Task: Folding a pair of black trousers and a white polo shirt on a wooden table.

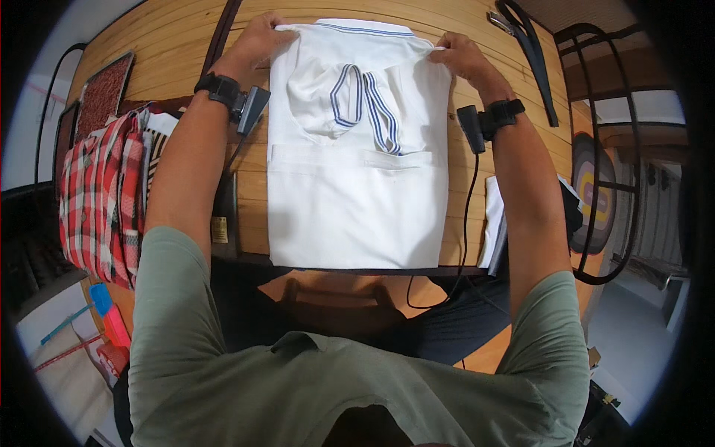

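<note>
A white polo shirt (357,212) lies flat before me on the slatted wooden table, with its collar (366,28) at the far end. Its sides are folded inward, and the sleeves rest on the body with their blue-striped cuffs (347,95) side by side. My left hand (257,44) pinches the shirt's far left shoulder corner. At the far right shoulder, my right hand (461,58) grips the fabric between thumb and fingers. The hem spans the shirt's middle, and the folded near edge reaches the table's front edge.
Folded clothes with a red plaid shirt (100,195) on top sit at the left. Beyond them lies a framed reddish panel (104,92). A black belt (530,56) rests at the far right. White and dark folded cloth (492,223) is beside my right forearm. Cables hang from both wrist devices.
</note>
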The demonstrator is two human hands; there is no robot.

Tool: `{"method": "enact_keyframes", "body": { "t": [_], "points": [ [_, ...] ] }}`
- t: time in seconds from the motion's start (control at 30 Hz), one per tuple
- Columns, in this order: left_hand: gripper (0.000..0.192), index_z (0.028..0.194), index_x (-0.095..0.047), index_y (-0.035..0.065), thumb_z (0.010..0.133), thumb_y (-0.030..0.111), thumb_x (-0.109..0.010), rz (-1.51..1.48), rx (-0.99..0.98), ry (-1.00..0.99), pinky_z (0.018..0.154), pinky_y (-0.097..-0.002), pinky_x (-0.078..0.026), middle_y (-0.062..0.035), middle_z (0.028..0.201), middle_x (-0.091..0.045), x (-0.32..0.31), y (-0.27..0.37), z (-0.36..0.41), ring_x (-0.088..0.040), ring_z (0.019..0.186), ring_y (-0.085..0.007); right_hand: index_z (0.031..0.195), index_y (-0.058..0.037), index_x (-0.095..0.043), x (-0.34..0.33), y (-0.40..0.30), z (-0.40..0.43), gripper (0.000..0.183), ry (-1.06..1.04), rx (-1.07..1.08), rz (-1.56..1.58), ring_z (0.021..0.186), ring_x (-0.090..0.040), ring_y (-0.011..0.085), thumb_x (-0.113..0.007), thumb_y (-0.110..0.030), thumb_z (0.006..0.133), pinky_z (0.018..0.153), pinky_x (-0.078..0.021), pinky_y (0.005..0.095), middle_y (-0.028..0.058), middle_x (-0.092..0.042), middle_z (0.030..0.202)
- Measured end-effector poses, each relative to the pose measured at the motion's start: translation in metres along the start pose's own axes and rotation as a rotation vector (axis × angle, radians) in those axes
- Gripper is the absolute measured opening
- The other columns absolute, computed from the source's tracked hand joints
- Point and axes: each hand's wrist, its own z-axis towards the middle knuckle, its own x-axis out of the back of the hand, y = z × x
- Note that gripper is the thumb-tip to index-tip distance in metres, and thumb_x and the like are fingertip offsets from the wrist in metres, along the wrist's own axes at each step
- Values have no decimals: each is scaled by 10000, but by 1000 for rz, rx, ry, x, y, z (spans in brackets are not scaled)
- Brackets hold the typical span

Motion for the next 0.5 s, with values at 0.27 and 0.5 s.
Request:
{"method": "enact_keyframes", "body": {
  "t": [0.27,0.5],
  "points": [
    [239,1080,-611,44,871,107,-710,-134,-322,36,786,-254,-474,-30,939,-641,24,21,-66,-597,881,-118,1043,-47,-652,50,-18,-78,283,-66,175,607,906,-583,154,-703,-117,774,872,-447,298,26,-641,946],
    [320,1161,-585,47,852,34,-669,8,-429,18,891,-247,-446,-25,1056,-588,20,38,-227,-553,995,-114,1046,-37,-651,48,-23,-191,267,-180,284,422,931,-589,135,-674,-47,781,881,-460,297,17,-637,925]
  ]
}}
